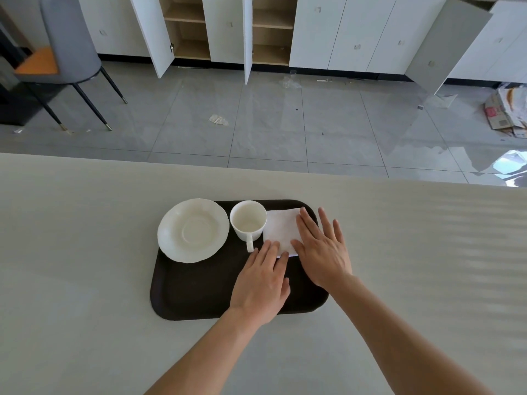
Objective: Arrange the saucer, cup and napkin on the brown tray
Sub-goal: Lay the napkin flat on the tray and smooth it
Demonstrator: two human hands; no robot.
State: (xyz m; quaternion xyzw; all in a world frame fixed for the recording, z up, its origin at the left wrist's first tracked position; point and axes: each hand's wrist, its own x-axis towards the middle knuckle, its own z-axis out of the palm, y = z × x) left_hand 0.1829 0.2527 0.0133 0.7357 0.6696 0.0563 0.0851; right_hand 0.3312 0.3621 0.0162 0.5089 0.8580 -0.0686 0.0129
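Observation:
A dark brown tray [196, 292] lies on the pale table. At its far left corner sits a white saucer [193, 230], overhanging the tray's rim. Right of the saucer stands an empty white cup [248, 219], upright, handle pointing toward me. A folded white napkin [281, 228] lies flat at the tray's far right. My left hand [261, 283] rests palm down with its fingertips on the napkin's near edge. My right hand [323, 248] lies flat, fingers spread, over the napkin's right side. Neither hand grips anything.
The table's [85, 252] far edge runs across the middle of the view. Beyond it are a grey tiled floor, white cabinets [328, 32] with some doors open, a grey chair [68, 47] at the left, and flattened cardboard [504, 112] at the right.

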